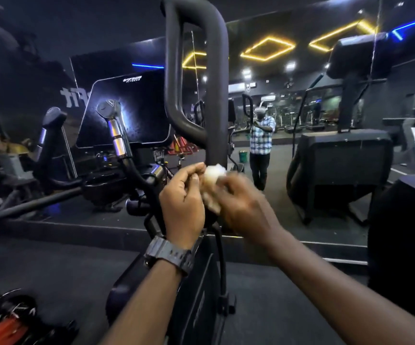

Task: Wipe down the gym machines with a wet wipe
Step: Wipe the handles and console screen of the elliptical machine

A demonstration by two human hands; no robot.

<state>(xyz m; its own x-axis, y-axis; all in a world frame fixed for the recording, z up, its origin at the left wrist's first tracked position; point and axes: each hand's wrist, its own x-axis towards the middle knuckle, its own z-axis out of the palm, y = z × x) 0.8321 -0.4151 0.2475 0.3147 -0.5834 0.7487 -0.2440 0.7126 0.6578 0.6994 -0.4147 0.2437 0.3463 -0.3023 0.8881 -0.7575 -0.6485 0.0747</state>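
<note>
A crumpled white wet wipe [213, 174] sits between both my hands, just below the foot of a thick black looped handlebar [217, 95] of an exercise machine. My left hand [184, 195], with a dark watch on the wrist, pinches the wipe's left side with curled fingers. My right hand [241, 205] is blurred and grips the wipe from the right. The wipe is at the bar's lower end; I cannot tell if it touches the bar. The machine's black console screen [131, 108] stands to the left of the handlebar.
A wall mirror [288, 108] ahead reflects a person in a checked shirt and the gym floor. A large black machine [338, 165] stands at the right. Another handle with silver grips [115, 135] rises at the left. Orange and black gear [4, 324] lies at the bottom left.
</note>
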